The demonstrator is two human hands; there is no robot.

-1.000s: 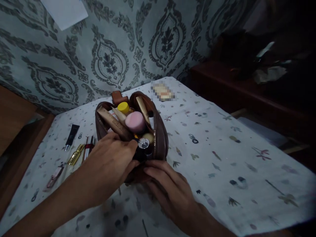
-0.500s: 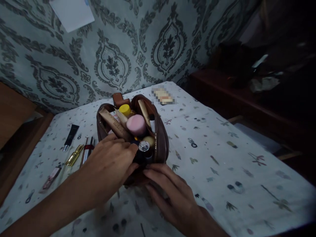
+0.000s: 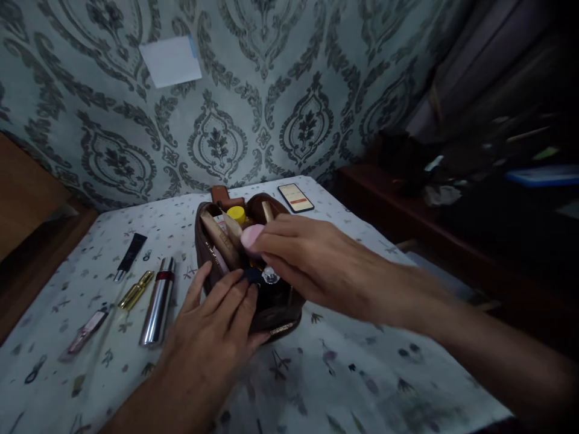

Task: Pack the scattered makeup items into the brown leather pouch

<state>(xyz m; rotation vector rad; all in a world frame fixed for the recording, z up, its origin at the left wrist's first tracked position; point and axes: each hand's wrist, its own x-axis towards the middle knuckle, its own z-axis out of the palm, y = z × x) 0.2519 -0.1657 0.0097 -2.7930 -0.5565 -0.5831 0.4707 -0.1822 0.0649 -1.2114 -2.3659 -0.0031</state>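
Right hand (image 3: 312, 259) reaches across the open brown pouch (image 3: 275, 304); fingertips rest on the pink round item (image 3: 250, 235) at the pouch mouth. Fingers lie extended and close together over it; whether they pinch it I cannot tell, since the hand covers the contact side. Left hand (image 3: 212, 325) lies flat against the near wall of the pouch, fingers spread, tips at the rim beside a small clear-topped cap (image 3: 270, 276); nothing is clamped in this grip.

Hidden or unclear: the right hand covers the right half of the pouch opening. The pouch base is dark and merges with shadow. Lower contents cannot be made out.

Pouch: brown, leather-like, zip along the near lower edge, mouth gaping upward. It stands near the middle of the surface (image 3: 371, 361), towards the far edge. Visible inside: a yellow cap (image 3: 236, 213), a beige tube (image 3: 217, 235) leaning left, the pink item.

Left of the pouch on the surface: a silver tube (image 3: 158, 300) with a red band, just beside the left hand; a gold applicator (image 3: 134, 290); a black tube (image 3: 130, 255); a pinkish flat item (image 3: 84, 333) near the left edge. A phone (image 3: 295, 198) lies at the far edge, behind the pouch.
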